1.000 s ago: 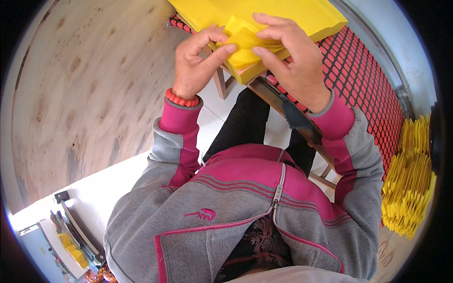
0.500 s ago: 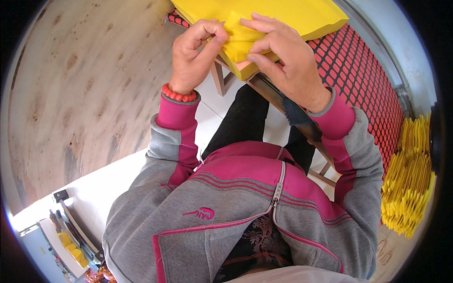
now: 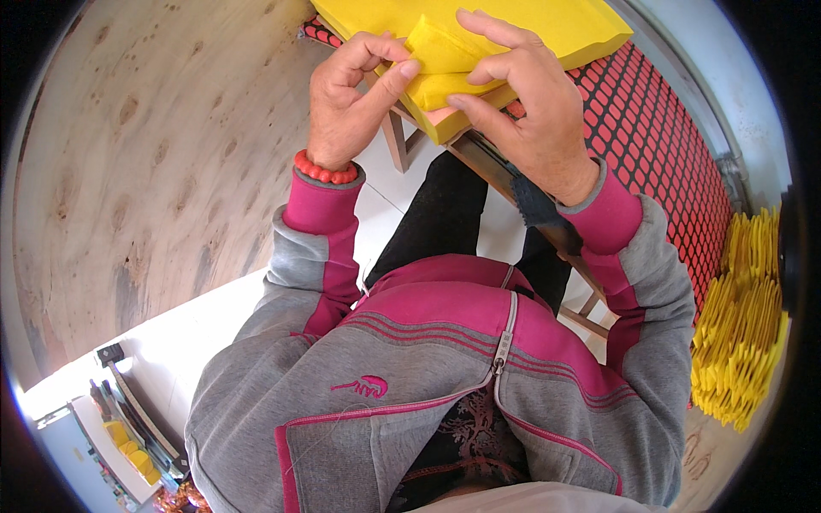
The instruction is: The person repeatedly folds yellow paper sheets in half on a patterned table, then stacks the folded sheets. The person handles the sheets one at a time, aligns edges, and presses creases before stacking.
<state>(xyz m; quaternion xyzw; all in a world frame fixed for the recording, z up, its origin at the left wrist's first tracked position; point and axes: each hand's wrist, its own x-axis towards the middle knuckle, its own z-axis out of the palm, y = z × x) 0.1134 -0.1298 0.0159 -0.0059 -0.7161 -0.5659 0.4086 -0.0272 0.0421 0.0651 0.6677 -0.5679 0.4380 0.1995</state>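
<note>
Yellow cloth (image 3: 440, 50) is pinched at its left edge by left fingers (image 3: 398, 79). Right fingers (image 3: 500, 67) are spread, free room kept between tips.

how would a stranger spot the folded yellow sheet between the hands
Find the large, thick yellow slab at the picture's top. Over its near end, between the left hand, wearing a red beaded bracelet, and the right hand, is the small folded yellow sheet. Its thin folds and pointed top corner set it apart from the slab.

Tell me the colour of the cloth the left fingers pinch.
The cloth is bright yellow; the head view shows it best.
</note>
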